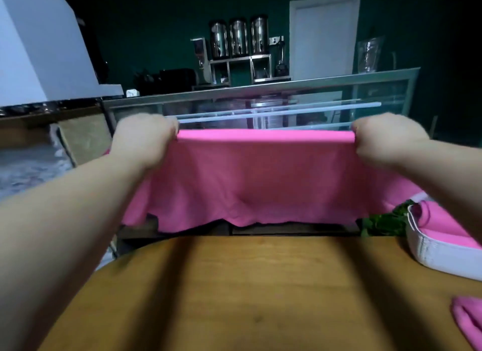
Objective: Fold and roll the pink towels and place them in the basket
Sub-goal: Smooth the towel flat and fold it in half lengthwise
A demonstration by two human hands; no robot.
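Note:
A pink towel [260, 175] hangs stretched in the air above the far edge of the wooden table [234, 293]. My left hand [146, 139] pinches its upper left corner and my right hand [386, 139] pinches its upper right corner, both held up at the same height. The towel's lower hem dangles just past the table's far edge. At the right stands a white basket [438, 254] with pink towel cloth [440, 222] inside. Another pink towel [467, 322] lies at the table's right edge, partly out of frame.
Green leaves [386, 220] sit beside the basket. Beyond the table runs a glass display counter [287, 100] with metal urns [238, 37] on shelves behind it. A white hood [44, 42] fills the upper left.

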